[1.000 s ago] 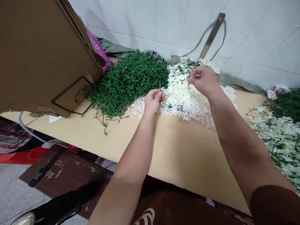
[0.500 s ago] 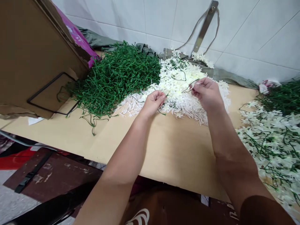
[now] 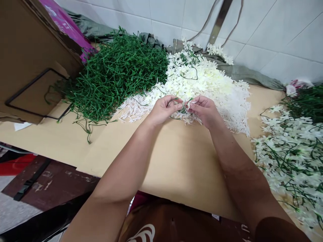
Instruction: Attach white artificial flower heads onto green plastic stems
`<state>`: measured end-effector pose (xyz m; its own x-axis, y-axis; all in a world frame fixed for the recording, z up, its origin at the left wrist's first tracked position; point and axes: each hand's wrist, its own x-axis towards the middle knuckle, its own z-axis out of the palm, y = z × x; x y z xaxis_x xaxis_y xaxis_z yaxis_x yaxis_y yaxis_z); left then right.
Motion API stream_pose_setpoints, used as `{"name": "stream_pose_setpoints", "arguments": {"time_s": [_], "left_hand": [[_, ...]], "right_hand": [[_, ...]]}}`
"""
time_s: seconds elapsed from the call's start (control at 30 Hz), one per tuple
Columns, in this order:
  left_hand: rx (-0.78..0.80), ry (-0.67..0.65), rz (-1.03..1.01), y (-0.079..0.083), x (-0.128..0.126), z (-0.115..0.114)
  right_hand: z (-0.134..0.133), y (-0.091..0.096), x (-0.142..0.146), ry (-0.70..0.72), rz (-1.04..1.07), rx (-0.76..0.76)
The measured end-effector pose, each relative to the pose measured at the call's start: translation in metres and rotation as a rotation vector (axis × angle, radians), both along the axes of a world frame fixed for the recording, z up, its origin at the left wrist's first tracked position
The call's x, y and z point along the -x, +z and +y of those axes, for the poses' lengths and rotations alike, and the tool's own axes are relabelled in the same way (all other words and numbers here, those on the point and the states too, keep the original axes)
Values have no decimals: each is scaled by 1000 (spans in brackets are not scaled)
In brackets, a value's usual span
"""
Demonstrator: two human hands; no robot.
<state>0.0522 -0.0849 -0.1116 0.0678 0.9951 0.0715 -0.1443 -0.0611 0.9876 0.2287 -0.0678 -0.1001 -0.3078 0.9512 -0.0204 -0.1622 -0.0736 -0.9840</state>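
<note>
In the head view my left hand (image 3: 165, 109) is closed in a pinch on a thin green plastic stem (image 3: 176, 98). Facing it, almost touching, my right hand (image 3: 204, 111) has its thumb and fingers pinched on a small white artificial flower (image 3: 192, 103), partly hidden by the fingertips. Both hands are over the front edge of a heap of white artificial flowers (image 3: 209, 79) with thin white stalks. Left of that heap lies a big pile of green stems (image 3: 123, 70).
White flowers on green stems (image 3: 292, 151) spread along the right side, with more green stems (image 3: 306, 102) behind. A cardboard box (image 3: 27, 57) with a black wire frame (image 3: 27, 88) stands at left. Behind the brown tabletop (image 3: 176, 161) rises a tiled wall (image 3: 121, 15).
My right hand has moved left and down, bringing the white flower close to my left hand. The left hand stays pinched in nearly the same place. The camera view has shifted slightly.
</note>
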Motion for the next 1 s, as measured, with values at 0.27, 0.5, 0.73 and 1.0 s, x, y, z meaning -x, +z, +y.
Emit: {"name": "stream_pose_setpoints", "arguments": {"time_s": [0.27, 0.5, 0.73, 1.0], "left_hand": [[8, -23, -13, 0, -6, -2], [95, -28, 54, 2, -10, -3], [-113, 323, 37, -3, 14, 12], [-316, 456, 249, -3, 16, 1]], "right_hand": [[0, -8, 0, 32, 35, 70], [0, -14, 4, 11, 22, 43], [-4, -8, 8, -28, 55, 68], [-6, -10, 12, -78, 131, 76]]}}
